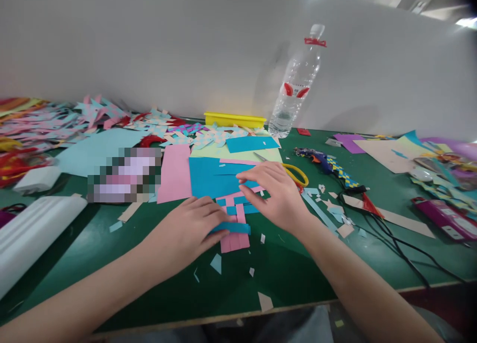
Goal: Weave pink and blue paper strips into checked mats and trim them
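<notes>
Between my hands lies a small woven piece of pink paper (234,243) with blue strips through its upper part. My left hand (192,221) pinches a blue paper strip (238,227), which lies across the pink slits. My right hand (274,194) is just above and to the right of the weave, thumb and fingers apart, with nothing visible in them. Beyond it, yellow-handled scissors (296,176) lie partly hidden by the hand. A blue paper sheet (204,179) and a pink sheet (175,171) lie behind the weave.
A tilted plastic bottle (294,84) stands by the wall, near a yellow bar (234,120). Woven strips (59,119) are heaped at the back left. On the right are black cables (398,243) and a magenta box-like object (445,218). Paper scraps (265,301) are scattered near the front edge.
</notes>
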A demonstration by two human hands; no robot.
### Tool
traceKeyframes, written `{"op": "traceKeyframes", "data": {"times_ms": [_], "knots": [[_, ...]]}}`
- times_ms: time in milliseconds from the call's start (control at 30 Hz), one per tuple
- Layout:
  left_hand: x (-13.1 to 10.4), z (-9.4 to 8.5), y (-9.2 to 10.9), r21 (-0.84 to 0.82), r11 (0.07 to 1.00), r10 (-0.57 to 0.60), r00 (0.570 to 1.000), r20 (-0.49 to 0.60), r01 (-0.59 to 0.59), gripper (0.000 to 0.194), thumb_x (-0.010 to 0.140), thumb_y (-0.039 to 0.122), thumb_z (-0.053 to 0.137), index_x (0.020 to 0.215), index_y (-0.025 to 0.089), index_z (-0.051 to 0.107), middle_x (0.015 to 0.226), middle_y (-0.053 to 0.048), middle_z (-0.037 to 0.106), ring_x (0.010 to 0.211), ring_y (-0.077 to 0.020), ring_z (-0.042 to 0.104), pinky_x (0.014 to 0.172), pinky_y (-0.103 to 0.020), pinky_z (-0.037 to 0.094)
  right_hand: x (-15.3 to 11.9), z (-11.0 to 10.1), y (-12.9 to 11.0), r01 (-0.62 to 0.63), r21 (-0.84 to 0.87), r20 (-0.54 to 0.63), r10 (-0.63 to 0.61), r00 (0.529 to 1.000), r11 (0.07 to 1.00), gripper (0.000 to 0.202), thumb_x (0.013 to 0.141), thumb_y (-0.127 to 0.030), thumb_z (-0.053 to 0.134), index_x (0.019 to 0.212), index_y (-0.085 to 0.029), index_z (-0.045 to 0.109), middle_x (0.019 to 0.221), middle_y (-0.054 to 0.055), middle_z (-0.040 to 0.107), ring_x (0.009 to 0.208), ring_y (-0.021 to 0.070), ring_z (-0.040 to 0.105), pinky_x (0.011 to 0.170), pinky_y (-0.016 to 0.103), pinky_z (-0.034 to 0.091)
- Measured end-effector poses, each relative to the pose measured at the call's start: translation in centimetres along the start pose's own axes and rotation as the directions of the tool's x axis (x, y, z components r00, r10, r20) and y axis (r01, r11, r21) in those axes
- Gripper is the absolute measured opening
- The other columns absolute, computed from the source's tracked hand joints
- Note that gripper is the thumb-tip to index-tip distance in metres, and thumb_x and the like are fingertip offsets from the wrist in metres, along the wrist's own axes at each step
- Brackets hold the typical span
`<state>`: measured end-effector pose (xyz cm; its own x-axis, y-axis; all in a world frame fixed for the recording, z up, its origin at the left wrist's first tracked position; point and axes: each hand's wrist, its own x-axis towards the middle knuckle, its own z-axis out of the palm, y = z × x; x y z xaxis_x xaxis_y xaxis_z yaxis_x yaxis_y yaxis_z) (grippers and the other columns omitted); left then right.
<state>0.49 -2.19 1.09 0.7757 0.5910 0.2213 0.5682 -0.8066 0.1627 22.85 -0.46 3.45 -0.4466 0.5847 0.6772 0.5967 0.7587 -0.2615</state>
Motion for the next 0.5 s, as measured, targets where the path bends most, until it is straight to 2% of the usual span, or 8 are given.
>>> {"op": "traceKeyframes", "data": {"times_ms": [100,167,267,367,500], "knots": [[0.7,0.6,0.6,0.045,0.999,0.005,0.999,0.041,-0.007,0.020,0.091,0.031,0.060,0.107,0.021,0.065,0.096,-0.003,0.071,0.093,-0.0259,0.062,0.078,-0.040,0.045,0.4,-0.5,-1.0,0.011,0.015,-0.037,-0.011,0.999,1.000,0.011,0.093,-0.020,0.054,0.099,-0.020,0.063,0.091,0.002,0.072,0.085,0.0155,0.063,0.087,0.034,0.043],[1.0,1.2,0.7,0.046,0.999,0.003,0.999,0.035,-0.005,0.021,0.089,0.034,0.063,0.104,0.019,0.066,0.095,-0.004,0.071,0.092,-0.0261,0.062,0.076,-0.039,0.044,0.1,-0.2,-1.0,-0.006,0.022,-0.015,0.007,1.000,1.000,0.012,0.093,-0.020,0.052,0.099,-0.019,0.063,0.088,0.002,0.072,0.081,0.0151,0.062,0.084,0.033,0.044],[1.0,1.9,0.6,0.036,0.999,-0.006,1.000,0.008,0.006,0.020,0.086,0.032,0.067,0.101,0.018,0.066,0.097,-0.005,0.071,0.093,-0.0266,0.062,0.075,-0.038,0.043,-1.2,0.9,0.1,-0.031,-0.007,0.094,0.031,0.995,1.000,0.014,0.093,-0.021,0.052,0.098,-0.017,0.064,0.087,0.003,0.071,0.081,0.0165,0.060,0.078,0.033,0.042],[0.7,2.4,0.1,-0.042,0.999,-0.030,0.999,-0.014,0.029,0.019,0.086,0.029,0.068,0.102,0.020,0.066,0.099,-0.003,0.071,0.094,-0.0247,0.061,0.075,-0.036,0.041,-2.5,2.1,1.6,-0.059,-0.028,0.206,0.063,0.977,0.998,0.017,0.094,-0.022,0.050,0.100,-0.016,0.065,0.084,0.004,0.070,0.078,0.0169,0.057,0.074,0.033,0.040],[0.3,2.4,-0.4,-0.119,0.992,-0.050,0.998,-0.040,0.045,0.021,0.088,0.034,0.066,0.106,0.023,0.065,0.101,-0.001,0.071,0.093,-0.0230,0.060,0.077,-0.036,0.039,-3.2,2.6,2.8,-0.088,-0.019,0.247,0.090,0.965,0.996,0.019,0.095,-0.022,0.048,0.100,-0.015,0.065,0.085,0.004,0.069,0.078,0.0172,0.057,0.075,0.033,0.040]]}}
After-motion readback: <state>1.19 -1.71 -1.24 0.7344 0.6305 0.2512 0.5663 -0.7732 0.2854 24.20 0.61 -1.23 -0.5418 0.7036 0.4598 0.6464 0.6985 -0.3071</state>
